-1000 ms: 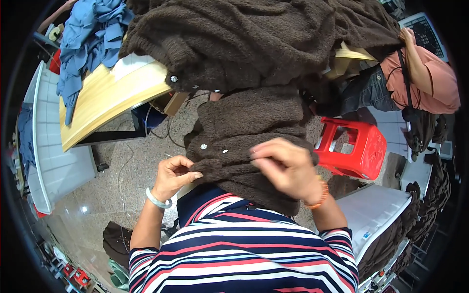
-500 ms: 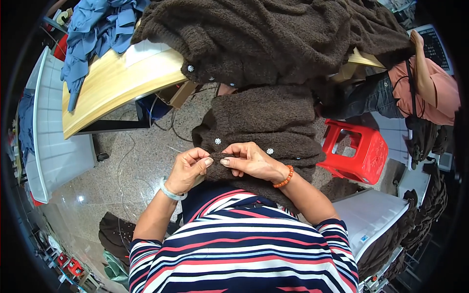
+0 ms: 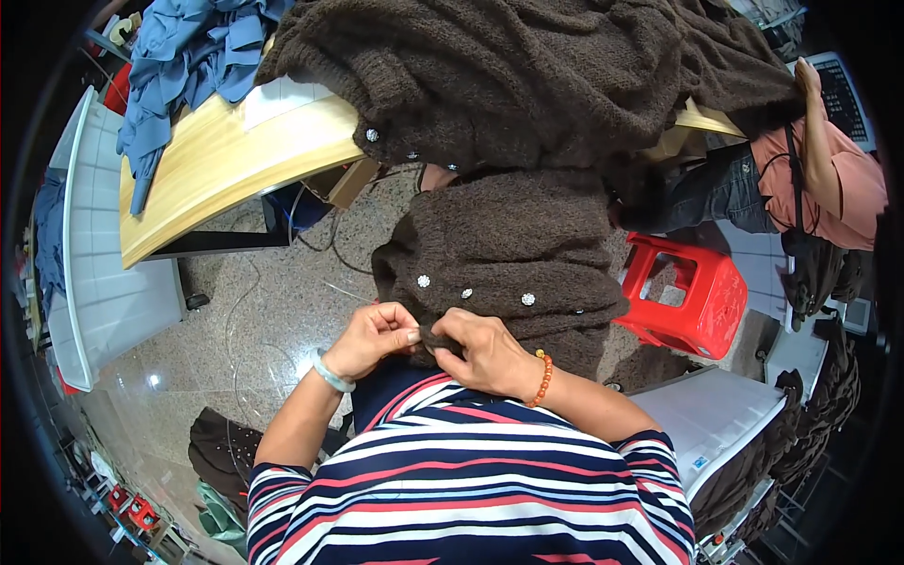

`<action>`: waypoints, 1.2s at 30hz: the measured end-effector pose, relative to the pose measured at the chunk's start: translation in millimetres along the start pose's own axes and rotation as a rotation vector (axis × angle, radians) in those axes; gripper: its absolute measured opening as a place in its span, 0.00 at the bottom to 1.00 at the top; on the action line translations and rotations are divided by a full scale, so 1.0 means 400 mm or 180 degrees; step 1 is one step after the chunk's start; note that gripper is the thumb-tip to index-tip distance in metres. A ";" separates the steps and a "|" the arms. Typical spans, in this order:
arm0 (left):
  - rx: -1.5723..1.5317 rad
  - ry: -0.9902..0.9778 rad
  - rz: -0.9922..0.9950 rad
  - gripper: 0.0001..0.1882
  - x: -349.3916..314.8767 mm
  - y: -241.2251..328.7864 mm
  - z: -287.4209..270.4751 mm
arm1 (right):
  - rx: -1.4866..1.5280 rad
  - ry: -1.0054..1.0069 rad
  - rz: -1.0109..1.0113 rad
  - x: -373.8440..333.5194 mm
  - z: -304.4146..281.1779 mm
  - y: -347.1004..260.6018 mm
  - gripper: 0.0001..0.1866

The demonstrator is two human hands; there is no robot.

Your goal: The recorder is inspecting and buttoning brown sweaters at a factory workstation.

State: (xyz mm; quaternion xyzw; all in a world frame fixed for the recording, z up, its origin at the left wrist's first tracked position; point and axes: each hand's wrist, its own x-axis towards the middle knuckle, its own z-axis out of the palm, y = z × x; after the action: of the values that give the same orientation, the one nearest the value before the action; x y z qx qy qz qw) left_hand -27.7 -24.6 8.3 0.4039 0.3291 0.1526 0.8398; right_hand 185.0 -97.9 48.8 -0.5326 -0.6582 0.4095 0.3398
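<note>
A dark brown knitted cardigan (image 3: pixel 513 226) hangs from the table down to my lap. Several sparkling flower-shaped buttons (image 3: pixel 528 299) run across it just beyond my hands. My left hand (image 3: pixel 369 345) pinches the garment's near edge between thumb and forefinger. Close beside it, my right hand (image 3: pixel 492 354) has its fingers curled on the same edge, a bit of brown knit showing between thumb and index. Whether a needle or thread is in either hand is too small to tell. A pale bangle (image 3: pixel 332 373) circles my left wrist, an orange bead bracelet (image 3: pixel 542 379) my right.
Blue cloth (image 3: pixel 202 56) is heaped on the wooden table (image 3: pixel 217 174) at far left. A red plastic stool (image 3: pixel 702 301) stands on the right, near a co-worker in a pink top (image 3: pixel 862 179). White bins (image 3: pixel 711 414) flank me, and dark garments (image 3: pixel 221 452) lie lower left.
Both hands have drawn nearer to my body with the knit edge. My right hand has turned, its back now showing more, and one more button has come into view.
</note>
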 end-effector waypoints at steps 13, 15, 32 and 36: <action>-0.0369 0.0533 -0.0777 0.09 0.141 0.046 -0.026 | -0.0118 -0.0717 -0.0335 0.004 0.001 -0.017 0.13; -0.0416 0.0484 -0.0739 0.09 0.136 0.053 -0.013 | -0.0157 -0.0607 -0.0371 0.005 -0.005 -0.022 0.14; -0.0802 0.0769 -0.0169 0.06 0.047 0.038 0.043 | -0.1195 0.0879 -0.0520 0.038 -0.002 -0.047 0.11; -0.0937 0.0618 -0.0160 0.06 0.057 0.033 0.031 | -0.1147 0.0788 -0.0430 0.032 -0.002 -0.031 0.12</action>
State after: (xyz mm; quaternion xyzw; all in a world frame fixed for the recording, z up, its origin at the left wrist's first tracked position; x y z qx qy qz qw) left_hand -2.4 -11.5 14.3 0.2516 0.3927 0.2163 0.8577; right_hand 177.9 -86.3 60.5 -0.5856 -0.7082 0.1931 0.3440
